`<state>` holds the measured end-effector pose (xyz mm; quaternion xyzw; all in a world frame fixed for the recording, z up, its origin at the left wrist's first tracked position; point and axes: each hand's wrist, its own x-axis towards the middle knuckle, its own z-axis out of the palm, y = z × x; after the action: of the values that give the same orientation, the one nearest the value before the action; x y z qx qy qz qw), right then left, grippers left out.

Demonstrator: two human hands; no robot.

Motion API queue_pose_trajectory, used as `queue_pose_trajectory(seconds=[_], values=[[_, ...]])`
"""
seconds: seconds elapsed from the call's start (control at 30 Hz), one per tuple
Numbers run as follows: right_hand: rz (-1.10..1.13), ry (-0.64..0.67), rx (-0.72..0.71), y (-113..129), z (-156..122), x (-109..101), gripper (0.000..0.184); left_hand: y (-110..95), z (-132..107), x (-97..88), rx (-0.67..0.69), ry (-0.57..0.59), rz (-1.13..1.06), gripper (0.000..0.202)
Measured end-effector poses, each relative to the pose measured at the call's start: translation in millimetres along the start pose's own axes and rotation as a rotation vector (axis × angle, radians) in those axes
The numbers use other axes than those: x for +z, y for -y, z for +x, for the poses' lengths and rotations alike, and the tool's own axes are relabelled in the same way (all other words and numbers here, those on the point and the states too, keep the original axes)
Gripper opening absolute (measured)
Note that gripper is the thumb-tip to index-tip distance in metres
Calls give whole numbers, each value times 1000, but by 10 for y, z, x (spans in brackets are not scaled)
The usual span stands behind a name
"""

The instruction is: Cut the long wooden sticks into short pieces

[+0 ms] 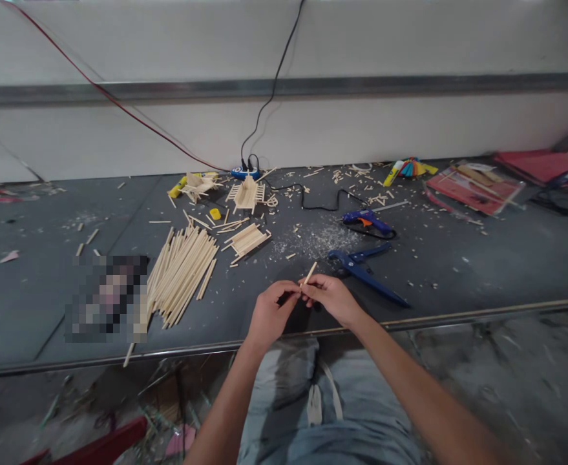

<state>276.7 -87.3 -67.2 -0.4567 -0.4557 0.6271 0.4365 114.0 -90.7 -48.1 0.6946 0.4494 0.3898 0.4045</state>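
My left hand (270,312) and my right hand (333,298) meet over the front edge of the dark table (458,271), both pinched on one short wooden stick (309,274) that points up and away. A pile of long wooden sticks (181,271) lies to the left of my hands. Blue cutting pliers (364,268) rest just right of my right hand. Beyond them lies a blue glue gun (366,221). Small stick-built frames (247,240) (246,194) sit further back.
Sawdust and stick offcuts (313,240) litter the table's middle. A black cable (274,84) and a red wire (119,103) run up the white wall from a power strip (245,172). Red folders (477,187) and coloured items (410,169) lie at the right. A blurred patch (106,297) covers something left.
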Motion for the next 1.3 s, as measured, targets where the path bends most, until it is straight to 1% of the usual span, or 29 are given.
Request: queue_pose_trajectory(seconds=[0.13, 0.3, 0.57, 0.73, 0.93, 1.13, 1.3], values=[[15, 4, -16, 1, 1, 6, 32, -16, 1, -6, -6, 6, 32, 15], [28, 21, -18, 15, 0, 13, 29, -15, 6, 2, 31, 15, 39, 16], [40, 21, -8, -15, 17, 9, 27, 13, 16, 24, 90, -18, 75, 17], [76, 26, -19, -9, 17, 12, 28, -3, 17, 23, 67, -17, 93, 17], [10, 2, -2, 21, 2, 4, 27, -7, 15, 22, 55, -21, 83, 16], [13, 5, -9, 27, -2, -2, 27, -1, 13, 25, 50, -15, 76, 17], [34, -4, 22, 42, -7, 4, 27, 23, 12, 25, 42, 5, 73, 18]])
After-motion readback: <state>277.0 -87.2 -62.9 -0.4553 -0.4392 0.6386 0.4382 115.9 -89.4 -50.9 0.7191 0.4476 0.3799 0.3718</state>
